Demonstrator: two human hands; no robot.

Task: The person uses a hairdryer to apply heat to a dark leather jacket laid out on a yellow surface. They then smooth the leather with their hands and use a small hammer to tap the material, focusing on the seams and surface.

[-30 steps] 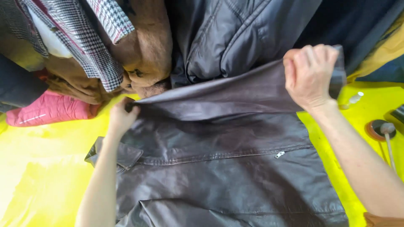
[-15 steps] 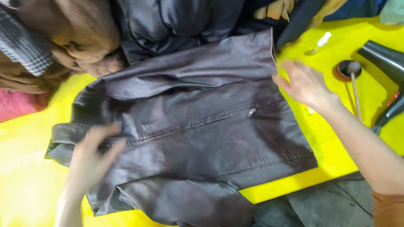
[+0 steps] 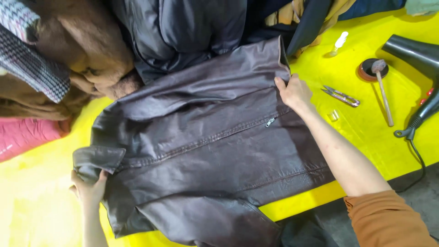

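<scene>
- The dark brown leather jacket [image 3: 206, 151] lies spread flat across the yellow table [image 3: 366, 137], zip [image 3: 270, 122] running slantwise through its middle.
- The left hand [image 3: 88, 190] is at the jacket's near-left corner, fingers curled over the edge just below the collar flap [image 3: 98, 158], gripping the leather.
- The right hand [image 3: 292, 91] sits at the far-right edge, fingers pinching the hem there; the arm in an orange sleeve [image 3: 388, 219] crosses the jacket's right side.
- Behind the jacket, a heap of clothes: a black padded coat [image 3: 192, 32], a brown furry garment [image 3: 87, 50], a checked fabric [image 3: 27, 59] and a pink one [image 3: 27, 137].
- Right of the jacket, well apart from it, lie small snips [image 3: 340, 96], a round tin [image 3: 372, 69] with a brush [image 3: 383, 91] across it, and a black hair dryer [image 3: 418, 59].
</scene>
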